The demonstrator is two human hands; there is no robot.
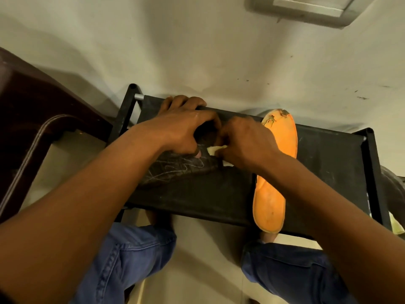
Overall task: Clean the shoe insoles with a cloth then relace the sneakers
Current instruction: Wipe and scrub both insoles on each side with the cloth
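Note:
A dark sneaker (pixel 175 170) with pale scribbled lines lies on the black rack top (pixel 197 198), mostly under my hands. My left hand (pixel 184 128) curls over the sneaker's far part, fingers bent round it. My right hand (pixel 245 143) pinches a small pale cloth (pixel 215 149) against the sneaker. An orange insole (pixel 270 194) lies lengthwise to the right, its far tip worn and torn, with my right forearm crossing over its middle. No laces can be made out.
The rack's black frame (pixel 372 163) stands against a pale wall (pixel 197 51). A dark brown chair (pixel 32 110) is at the left. My knees in blue jeans (pixel 131 255) sit under the rack's near edge. A yellowish scrap (pixel 397 227) shows at the far right.

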